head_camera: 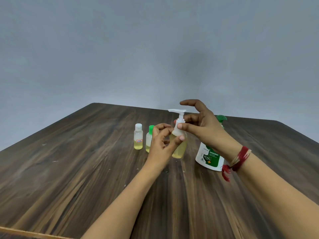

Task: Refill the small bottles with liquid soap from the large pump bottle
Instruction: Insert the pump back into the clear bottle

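Small pump bottle (180,150) held just left of large pump bottle (209,157).
Left hand (162,140) grips its body; right hand (202,125) pinches its collar (177,129).

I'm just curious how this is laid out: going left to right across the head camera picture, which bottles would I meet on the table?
White-cap bottle → green-cap bottle → clear pump bottle → big soap bottle.
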Motion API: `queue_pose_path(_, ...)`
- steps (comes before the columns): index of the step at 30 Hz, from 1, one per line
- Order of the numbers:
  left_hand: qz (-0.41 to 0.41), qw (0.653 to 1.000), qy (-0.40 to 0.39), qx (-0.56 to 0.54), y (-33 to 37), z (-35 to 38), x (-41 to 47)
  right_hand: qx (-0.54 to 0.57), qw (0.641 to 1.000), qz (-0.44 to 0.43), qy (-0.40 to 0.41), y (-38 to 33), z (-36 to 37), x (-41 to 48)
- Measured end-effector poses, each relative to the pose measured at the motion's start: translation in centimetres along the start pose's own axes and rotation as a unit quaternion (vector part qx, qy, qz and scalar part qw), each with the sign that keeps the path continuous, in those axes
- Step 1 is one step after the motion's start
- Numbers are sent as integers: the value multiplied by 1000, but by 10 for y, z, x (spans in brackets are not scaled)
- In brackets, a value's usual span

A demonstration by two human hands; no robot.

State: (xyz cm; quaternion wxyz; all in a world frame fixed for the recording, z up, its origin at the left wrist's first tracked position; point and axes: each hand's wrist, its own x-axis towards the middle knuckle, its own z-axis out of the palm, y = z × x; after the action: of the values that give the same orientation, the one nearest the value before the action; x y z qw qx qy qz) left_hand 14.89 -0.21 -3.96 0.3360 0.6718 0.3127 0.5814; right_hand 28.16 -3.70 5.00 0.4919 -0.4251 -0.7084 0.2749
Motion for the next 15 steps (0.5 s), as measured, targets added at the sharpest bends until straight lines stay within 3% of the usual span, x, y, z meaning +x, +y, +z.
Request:
queue_pose_path(4,-1,999,-12,34,-2,2,-1,4,1000,2,12,7,-1,-2)
queue_pose_path(15,15,997,43,62,-5,6,-3,-31,995,-18,91,17,21,-6)
